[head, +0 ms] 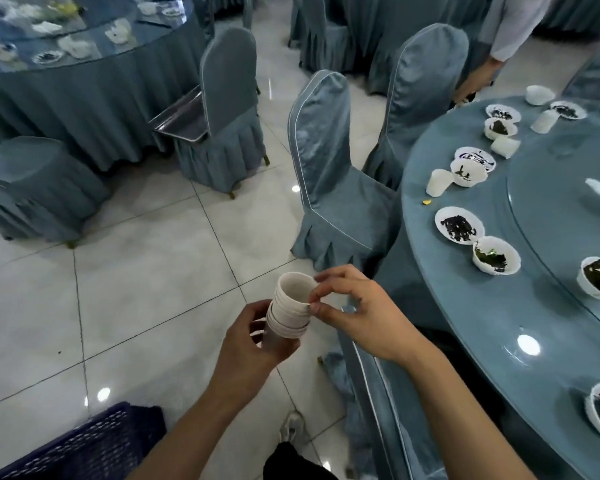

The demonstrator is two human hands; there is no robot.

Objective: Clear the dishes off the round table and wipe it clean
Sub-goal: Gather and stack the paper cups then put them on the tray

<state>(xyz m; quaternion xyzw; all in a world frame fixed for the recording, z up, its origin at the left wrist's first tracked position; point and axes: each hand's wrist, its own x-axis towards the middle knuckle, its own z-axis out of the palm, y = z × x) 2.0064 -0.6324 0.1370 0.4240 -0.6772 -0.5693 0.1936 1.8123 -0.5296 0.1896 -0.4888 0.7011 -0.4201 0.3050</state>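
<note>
A stack of several white cups [290, 308] hangs over the tiled floor, left of the round table [465, 306]. My left hand [257, 344] grips the stack from below. My right hand [357, 310] pinches the rim of the top cup with thumb and fingertips. On the blue table top lie white bowls with dark leftovers [496, 259], a dirty small plate [459, 225] and loose white cups [439, 182], some tipped on their sides. A glass turntable [548, 216] covers the table's middle.
Blue-covered chairs [329, 174] stand close to the table's left edge. A dark blue plastic crate [84, 445] sits at the bottom left on the floor. A metal tray [181, 116] rests on another chair. A second laid table [66, 46] is far left. A person [499, 39] stands at the far right.
</note>
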